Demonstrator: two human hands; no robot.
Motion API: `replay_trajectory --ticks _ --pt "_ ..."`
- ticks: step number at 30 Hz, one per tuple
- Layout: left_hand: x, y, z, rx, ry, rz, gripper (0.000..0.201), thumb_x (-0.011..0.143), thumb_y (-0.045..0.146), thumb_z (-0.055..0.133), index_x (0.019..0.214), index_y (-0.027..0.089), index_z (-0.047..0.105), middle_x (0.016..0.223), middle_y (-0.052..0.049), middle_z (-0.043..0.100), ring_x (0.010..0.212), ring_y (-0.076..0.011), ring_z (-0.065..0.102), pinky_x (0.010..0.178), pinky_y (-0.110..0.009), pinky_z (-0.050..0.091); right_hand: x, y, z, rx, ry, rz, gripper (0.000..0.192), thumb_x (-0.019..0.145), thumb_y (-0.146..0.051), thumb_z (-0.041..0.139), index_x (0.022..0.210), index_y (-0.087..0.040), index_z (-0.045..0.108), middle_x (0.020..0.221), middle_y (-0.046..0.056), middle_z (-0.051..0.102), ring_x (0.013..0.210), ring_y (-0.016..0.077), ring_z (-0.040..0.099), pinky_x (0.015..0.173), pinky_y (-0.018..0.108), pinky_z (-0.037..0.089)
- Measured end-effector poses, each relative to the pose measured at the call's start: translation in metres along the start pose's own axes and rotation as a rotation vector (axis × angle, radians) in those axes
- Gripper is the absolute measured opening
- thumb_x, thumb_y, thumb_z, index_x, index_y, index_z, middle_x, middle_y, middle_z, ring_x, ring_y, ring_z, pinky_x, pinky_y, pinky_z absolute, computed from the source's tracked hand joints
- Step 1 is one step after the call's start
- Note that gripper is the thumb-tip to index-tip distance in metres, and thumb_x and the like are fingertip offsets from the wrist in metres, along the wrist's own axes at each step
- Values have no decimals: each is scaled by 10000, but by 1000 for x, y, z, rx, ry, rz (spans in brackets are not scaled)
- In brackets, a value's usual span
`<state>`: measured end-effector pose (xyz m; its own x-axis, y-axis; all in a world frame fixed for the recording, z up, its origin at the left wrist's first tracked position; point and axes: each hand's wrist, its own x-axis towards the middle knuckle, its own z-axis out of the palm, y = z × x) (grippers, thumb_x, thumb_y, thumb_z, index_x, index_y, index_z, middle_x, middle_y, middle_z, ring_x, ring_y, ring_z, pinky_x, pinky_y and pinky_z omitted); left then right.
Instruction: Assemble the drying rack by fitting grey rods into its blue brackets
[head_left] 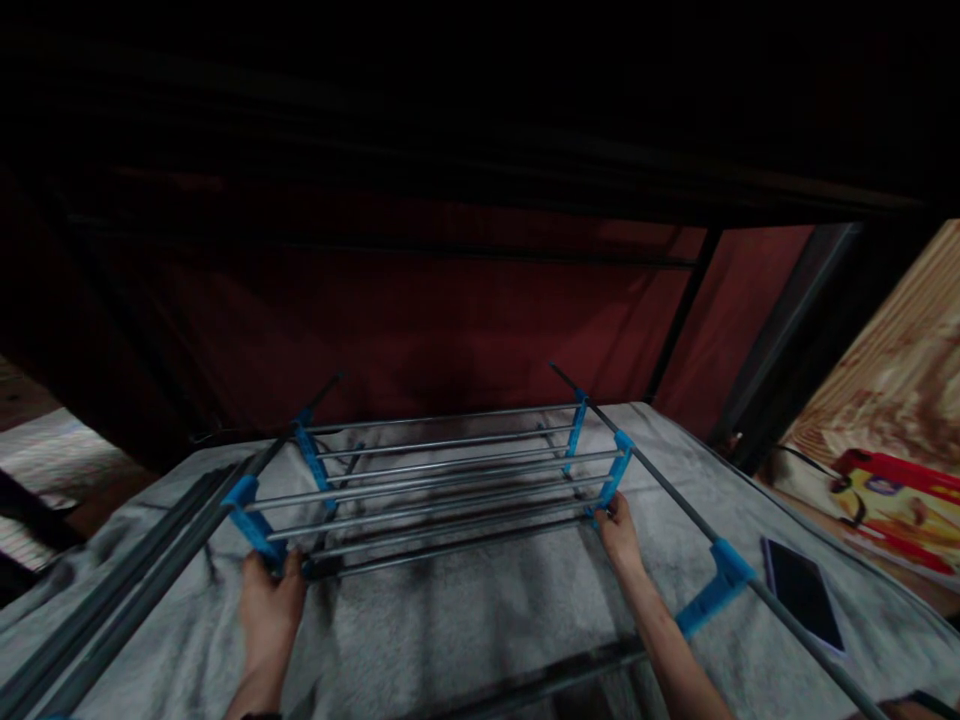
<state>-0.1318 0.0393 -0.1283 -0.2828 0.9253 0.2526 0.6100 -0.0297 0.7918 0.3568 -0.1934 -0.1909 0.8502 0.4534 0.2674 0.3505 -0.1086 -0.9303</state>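
Observation:
A metal rack (442, 470) of thin silver rods and blue plastic joints lies on a grey fuzzy blanket (465, 610). My left hand (268, 600) grips the rack's blue connector (255, 525) at the near left corner. At the near right corner my right hand (619, 530) holds another blue connector (611, 480). Long dark poles run from both sides toward me; the right pole (675, 500) carries a further blue joint (712, 590).
A dark phone (802, 593) lies on the blanket at the right. Beyond it is a colourful box (892, 510) against a wood-grain panel (900, 370). Dark red fabric (450, 320) and black frame bars stand behind the rack. Several dark rods (112, 610) lie at the left.

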Motion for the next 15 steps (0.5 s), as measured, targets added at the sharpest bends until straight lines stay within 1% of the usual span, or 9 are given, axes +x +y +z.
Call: replay_trajectory --ticks 2,4,6,12,15 --pt "1 2 1 4 -18 -59 248 839 468 531 795 273 386 697 23 459 633 -202 477 586 -311 363 4 -1 -1 -34 -13 0 491 746 -478 508 1151 -205 566 1126 130 702 1065 298 662 970 421 515" --pt "0 4 0 6 -17 -65 237 862 451 525 780 271 393 677 24 457 631 -203 478 578 -304 349 5 -2 -4 -84 -16 4 402 754 -467 510 1069 -226 573 1013 113 712 981 310 670 922 433 517" --pt "-1 5 -1 11 6 -57 232 870 431 528 770 272 391 662 26 442 623 -202 468 573 -301 329 6 -3 -8 -128 -13 5 334 774 -442 501 1029 -239 576 931 96 704 934 313 668 885 430 508" --pt "0 12 -1 21 25 -54 231 873 422 543 781 274 392 660 27 431 606 -198 420 585 -305 313 15 -11 -12 -391 -36 -32 243 858 -320 430 1041 -237 567 852 67 678 855 266 667 752 332 478" --pt "5 21 2 1 49 -30 215 879 384 537 779 270 384 675 26 433 623 -194 426 598 -303 310 28 -16 -10 -442 -37 -39 220 870 -277 423 1037 -232 559 814 55 659 816 248 655 714 306 454"
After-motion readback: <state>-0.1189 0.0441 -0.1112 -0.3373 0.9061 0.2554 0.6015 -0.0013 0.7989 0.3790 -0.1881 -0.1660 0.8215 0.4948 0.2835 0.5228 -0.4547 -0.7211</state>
